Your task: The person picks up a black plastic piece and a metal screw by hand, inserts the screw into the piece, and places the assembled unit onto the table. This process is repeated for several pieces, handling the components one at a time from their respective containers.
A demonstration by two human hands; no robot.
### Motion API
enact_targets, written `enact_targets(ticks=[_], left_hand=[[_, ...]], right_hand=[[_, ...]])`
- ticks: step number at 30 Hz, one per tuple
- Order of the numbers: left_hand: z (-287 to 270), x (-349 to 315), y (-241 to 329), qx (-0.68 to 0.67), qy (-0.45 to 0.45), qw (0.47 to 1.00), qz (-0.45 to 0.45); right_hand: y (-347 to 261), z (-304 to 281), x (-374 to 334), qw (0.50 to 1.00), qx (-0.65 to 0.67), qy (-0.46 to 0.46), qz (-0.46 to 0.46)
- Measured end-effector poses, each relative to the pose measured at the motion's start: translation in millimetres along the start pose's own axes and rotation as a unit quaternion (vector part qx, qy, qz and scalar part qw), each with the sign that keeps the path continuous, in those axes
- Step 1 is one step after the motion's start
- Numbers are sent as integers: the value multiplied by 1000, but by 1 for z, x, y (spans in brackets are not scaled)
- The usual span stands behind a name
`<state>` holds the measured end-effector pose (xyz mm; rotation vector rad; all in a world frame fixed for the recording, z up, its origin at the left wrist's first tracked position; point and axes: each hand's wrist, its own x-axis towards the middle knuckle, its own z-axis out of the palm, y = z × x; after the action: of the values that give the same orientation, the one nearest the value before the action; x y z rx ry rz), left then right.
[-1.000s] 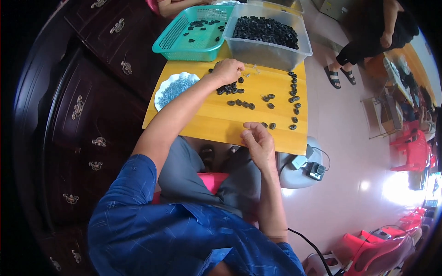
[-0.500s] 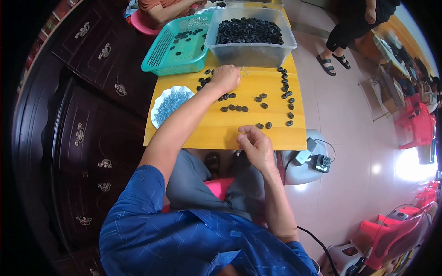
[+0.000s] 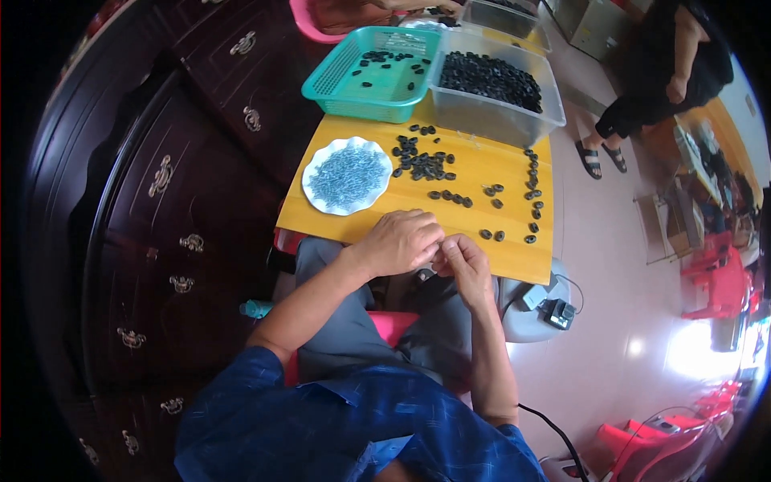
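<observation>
At the near edge of the yellow table (image 3: pixel 373 224), my left hand (image 3: pixel 401 241) and my right hand (image 3: pixel 467 265) meet with fingertips pinched together. Whatever they hold is too small and too covered to make out. Beyond them, small black oval pieces with holes lie in a pile (image 3: pixel 426 166). A short row of the same pieces (image 3: pixel 457 199) sits closer to my hands, with two more black pieces (image 3: pixel 493 235) just past my right hand. To the left stands a white scalloped plate (image 3: pixel 351 210) heaped with thin blue-grey bits (image 3: pixel 345 175).
A green basket (image 3: pixel 357 108) holding scattered black pieces stands at the back, beside a clear plastic box (image 3: pixel 490 124) full of them. More pieces line the table's right side (image 3: pixel 536 186). A grey stool (image 3: pixel 522 321) carries small devices. Other people are beyond the table and at right.
My left hand has drawn back from the far black pieces to the near edge and joined my right hand. The pile it covered now shows. The view has shifted.
</observation>
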<state>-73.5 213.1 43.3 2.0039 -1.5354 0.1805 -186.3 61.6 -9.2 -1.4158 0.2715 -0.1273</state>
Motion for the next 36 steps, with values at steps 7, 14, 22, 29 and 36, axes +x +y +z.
enact_targets(ticks=[7,14,22,29,36], left_hand=[[-3,-33,-4,-189,89,969,-129],[6,-38,-10,-323,82,919,-212],[15,-34,-11,-312,149,912,-221],[24,-33,-19,-362,192,882,-234],[30,-43,-28,-395,196,851,-287]], right_hand=[[-2,24,0,999,30,-36,3],[2,32,3,999,-22,11,-34],[-1,44,14,997,7,41,-66],[-1,45,23,985,119,112,-57],[-57,14,48,941,6,217,-261]])
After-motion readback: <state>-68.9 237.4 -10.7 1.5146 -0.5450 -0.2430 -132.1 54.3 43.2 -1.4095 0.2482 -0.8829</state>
